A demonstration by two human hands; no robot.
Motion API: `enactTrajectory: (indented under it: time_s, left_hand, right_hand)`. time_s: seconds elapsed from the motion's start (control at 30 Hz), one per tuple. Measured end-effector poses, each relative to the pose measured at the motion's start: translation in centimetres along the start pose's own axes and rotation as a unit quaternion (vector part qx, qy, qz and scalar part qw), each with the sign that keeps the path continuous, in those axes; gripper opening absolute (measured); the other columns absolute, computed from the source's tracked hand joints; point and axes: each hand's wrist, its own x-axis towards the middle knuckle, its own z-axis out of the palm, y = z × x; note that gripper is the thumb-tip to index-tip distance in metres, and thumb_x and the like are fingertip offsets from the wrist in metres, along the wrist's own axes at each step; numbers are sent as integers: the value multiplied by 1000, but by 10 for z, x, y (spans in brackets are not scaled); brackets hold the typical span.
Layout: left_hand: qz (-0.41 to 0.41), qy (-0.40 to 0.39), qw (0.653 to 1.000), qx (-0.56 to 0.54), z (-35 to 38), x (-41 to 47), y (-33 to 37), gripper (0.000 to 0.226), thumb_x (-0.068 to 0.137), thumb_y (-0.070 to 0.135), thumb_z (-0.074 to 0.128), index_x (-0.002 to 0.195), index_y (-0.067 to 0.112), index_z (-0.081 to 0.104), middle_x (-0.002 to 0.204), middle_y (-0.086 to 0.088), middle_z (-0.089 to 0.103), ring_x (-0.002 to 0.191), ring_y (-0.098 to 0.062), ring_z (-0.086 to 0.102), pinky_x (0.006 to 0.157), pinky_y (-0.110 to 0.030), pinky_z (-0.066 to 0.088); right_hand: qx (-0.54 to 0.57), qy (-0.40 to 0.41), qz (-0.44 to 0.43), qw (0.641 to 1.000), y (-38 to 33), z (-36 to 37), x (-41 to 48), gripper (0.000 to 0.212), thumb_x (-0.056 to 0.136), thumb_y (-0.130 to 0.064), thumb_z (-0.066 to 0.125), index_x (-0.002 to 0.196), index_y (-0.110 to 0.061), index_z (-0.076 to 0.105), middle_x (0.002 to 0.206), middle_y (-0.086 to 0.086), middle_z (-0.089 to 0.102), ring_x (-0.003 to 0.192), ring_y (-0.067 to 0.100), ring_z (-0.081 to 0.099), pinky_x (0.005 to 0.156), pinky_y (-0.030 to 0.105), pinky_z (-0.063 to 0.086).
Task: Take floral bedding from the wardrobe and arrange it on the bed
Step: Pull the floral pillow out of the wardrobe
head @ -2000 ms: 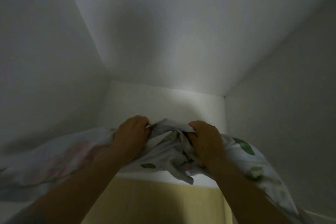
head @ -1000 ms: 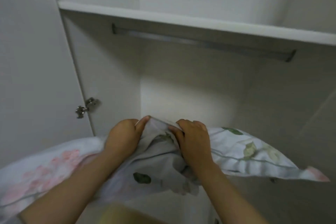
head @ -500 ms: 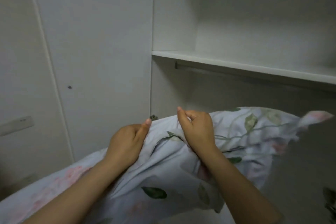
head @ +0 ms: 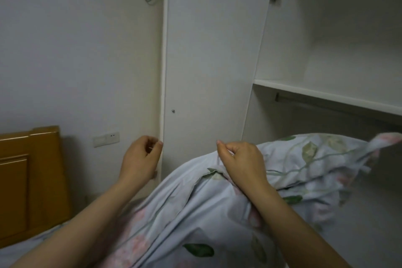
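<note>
Biggest first: the wardrobe (head: 326,50) is seen standing open on the far right, its door (head: 208,50) swung out mid-scene. The floral bedding (head: 195,213) is already out of it, draped in a loose heap from near centre up towards the right, with one corner lifted in front of the wardrobe shelf (head: 326,95). A wooden headboard (head: 28,180) is tucked in at the left, so the bed is reckoned to lie that way, though it can't be made out for sure. Smaller stuff: the right grip (head: 241,163) is clenched on a bunched fold at the top of the heap, while the left grip (head: 140,159) is curled up just left of the cloth, with nothing seen in it. Handling-wise, thin soft fabric is guessed: light, floppy, no stiffness, easily dragged and tangled. An edge or two corners would be better taken hold of than the bunched middle, so it can be shaken out flat
</note>
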Motion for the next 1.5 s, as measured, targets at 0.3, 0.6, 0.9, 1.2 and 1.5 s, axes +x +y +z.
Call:
enactTrajectory:
  time_s: [0.3,0.6,0.9,1.2,1.5]
  left_hand:
    - [-16,-25,997,-72,18,76,-3,59,88,34,56,138,8,37,138,-8,48,120,-22,50,99,-35,41]
    - [10,-43,995,-93,52,114,-2,33,83,37,57,106,14,52,109,-6,56,97,-25,55,85,-35,46]
    - [33,3,996,-81,54,108,-8,23,88,26,55,108,15,52,116,-12,47,81,-25,56,85,-38,49]
    - [63,-18,994,-89,59,60,25,15,87,27,55,99,23,47,102,-6,59,68,-10,52,67,-31,42]
    - [94,-55,988,-105,88,-1,80,23,83,35,60,99,26,46,108,2,59,78,-14,58,59,-27,40]
  right_hand:
    - [-1,-12,12,1000,-10,25,23,60,91,-41,51,44,-12,27,39,0,28,49,20,42,53,31,29]
    - [-37,-19,27,999,-2,36,35,59,92,-38,52,45,-13,26,40,-1,30,44,15,38,49,32,24]
    - [-65,-12,74,995,12,29,24,58,91,-37,53,46,-12,27,39,1,29,45,17,39,51,30,24]
    - [-77,10,85,993,25,-14,-5,58,90,-36,55,45,-11,28,38,0,27,46,17,39,51,30,25]
    - [-74,25,96,992,50,-79,-50,59,87,-43,49,41,-16,23,37,-1,24,45,17,36,51,30,28]
